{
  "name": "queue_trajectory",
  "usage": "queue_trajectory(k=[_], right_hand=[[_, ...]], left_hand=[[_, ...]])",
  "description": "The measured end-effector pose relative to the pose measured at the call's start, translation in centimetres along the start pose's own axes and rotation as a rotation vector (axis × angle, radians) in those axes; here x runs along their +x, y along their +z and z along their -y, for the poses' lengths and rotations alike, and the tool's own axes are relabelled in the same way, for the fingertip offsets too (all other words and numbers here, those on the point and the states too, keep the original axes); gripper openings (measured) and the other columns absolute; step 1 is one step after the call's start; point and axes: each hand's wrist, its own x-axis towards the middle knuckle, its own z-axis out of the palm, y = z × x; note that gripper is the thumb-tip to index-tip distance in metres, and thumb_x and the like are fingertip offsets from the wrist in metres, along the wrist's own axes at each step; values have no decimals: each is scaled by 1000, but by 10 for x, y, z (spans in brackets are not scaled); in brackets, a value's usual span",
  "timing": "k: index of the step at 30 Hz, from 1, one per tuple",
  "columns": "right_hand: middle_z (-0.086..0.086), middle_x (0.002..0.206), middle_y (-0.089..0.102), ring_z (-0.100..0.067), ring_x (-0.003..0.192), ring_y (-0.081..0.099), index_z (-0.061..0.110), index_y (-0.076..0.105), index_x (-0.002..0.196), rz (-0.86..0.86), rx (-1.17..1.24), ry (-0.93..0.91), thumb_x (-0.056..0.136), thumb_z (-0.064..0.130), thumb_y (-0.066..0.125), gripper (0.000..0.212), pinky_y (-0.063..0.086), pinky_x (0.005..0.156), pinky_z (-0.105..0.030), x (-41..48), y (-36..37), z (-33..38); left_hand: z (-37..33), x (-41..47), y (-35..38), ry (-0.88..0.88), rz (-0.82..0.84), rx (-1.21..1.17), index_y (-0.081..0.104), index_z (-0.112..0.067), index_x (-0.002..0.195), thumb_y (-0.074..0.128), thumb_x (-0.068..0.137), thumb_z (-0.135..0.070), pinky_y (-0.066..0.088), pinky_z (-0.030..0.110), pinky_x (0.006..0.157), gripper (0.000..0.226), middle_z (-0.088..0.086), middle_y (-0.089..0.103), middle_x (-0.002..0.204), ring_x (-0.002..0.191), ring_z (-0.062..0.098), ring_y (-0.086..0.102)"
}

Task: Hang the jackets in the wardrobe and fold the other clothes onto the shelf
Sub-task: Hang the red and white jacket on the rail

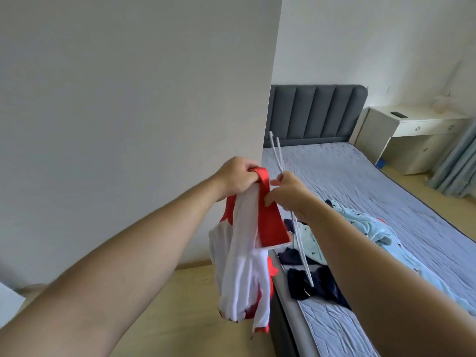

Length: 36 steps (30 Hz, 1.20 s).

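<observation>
A red and white jacket (244, 266) hangs in the air beside the bed's near corner. My left hand (238, 177) grips its red collar at the top. My right hand (287, 193) holds a thin white hanger (301, 243) that runs from above my fingers down past my wrist, and its fingers also pinch the red fabric just right of the collar. A light blue garment (371, 228) with small dark marks and dark navy clothes (314, 282) lie on the bed (386, 181).
A large white panel (141, 112), seemingly the wardrobe's side, fills the left. The bed has a grey padded headboard (316, 112). A white desk (412, 135) and a pale curtain (458, 163) stand at the right. Wooden floor (185, 305) lies below the jacket.
</observation>
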Motion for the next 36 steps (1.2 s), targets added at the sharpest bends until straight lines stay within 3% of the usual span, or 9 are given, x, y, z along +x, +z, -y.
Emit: queue_trajectory(k=[2, 5, 10, 13, 16, 20, 27, 33, 36], right_hand=[[-11, 78, 55, -23, 64, 48, 1, 58, 92, 156, 115, -21, 59, -5, 71, 35, 32, 52, -30, -3, 3, 2], [-9, 67, 47, -18, 50, 38, 7, 57, 82, 53, 238, 71, 73, -9, 55, 19, 26, 47, -28, -1, 5, 1], [-4, 65, 59, -18, 52, 55, 16, 64, 78, -202, 206, 27, 82, 1, 41, 28, 40, 45, -22, 5, 6, 9], [-5, 70, 62, -21, 60, 58, 16, 65, 76, -279, 291, 42, 84, 2, 39, 31, 42, 50, -25, 11, 2, 15], [-4, 71, 61, -21, 62, 56, 18, 65, 81, -283, 353, 53, 83, 3, 37, 31, 43, 51, -25, 14, -1, 20], [-5, 75, 59, -21, 64, 55, 17, 62, 89, -280, 329, 44, 82, 7, 36, 29, 43, 52, -27, 16, -1, 21], [-7, 74, 45, -22, 64, 42, 11, 57, 93, -352, 277, 96, 74, -1, 33, 33, 37, 53, -31, 15, -9, -2], [-6, 73, 44, -22, 66, 40, 11, 52, 84, -420, 206, 88, 72, -3, 34, 26, 33, 55, -31, 13, -19, -13], [-7, 74, 46, -23, 66, 41, 9, 54, 87, -447, 184, 109, 72, -4, 37, 26, 34, 57, -31, 13, -24, -20]], left_hand=[[-16, 1, 7, 43, -20, 23, 77, -14, 79, 64, 87, -20, 50, 30, 73, 15, 0, 72, 76, 73, 12, 58], [-21, 2, 5, -30, -126, -73, 77, -18, 75, 72, 82, -15, 54, 33, 75, 10, 2, 73, 77, 74, 15, 61], [13, -12, -8, -186, 223, -509, 67, -7, 110, 74, 72, 9, 57, 37, 86, 42, 15, 73, 101, 91, 26, 69], [49, -27, 3, -270, 372, -282, 67, -6, 107, 74, 66, 19, 55, 32, 77, 49, 9, 71, 97, 86, 20, 67], [82, -47, 25, -404, 416, -82, 74, -17, 113, 87, 71, -9, 55, 24, 88, 44, -5, 75, 107, 98, 11, 69], [106, -64, 42, -509, 352, -71, 69, -20, 123, 71, 88, -37, 53, 42, 102, 39, 1, 72, 117, 111, 23, 67], [120, -50, 21, -790, -139, -565, 74, -9, 99, 73, 90, -36, 58, 34, 68, 29, 6, 79, 90, 82, 25, 72], [134, -48, 1, -809, -188, -294, 65, 4, 108, 79, 81, -3, 55, 39, 82, 30, 18, 70, 107, 100, 34, 67], [136, -54, -3, -903, -159, -492, 66, 4, 117, 81, 81, -3, 50, 38, 101, 40, 14, 69, 118, 113, 29, 64]])
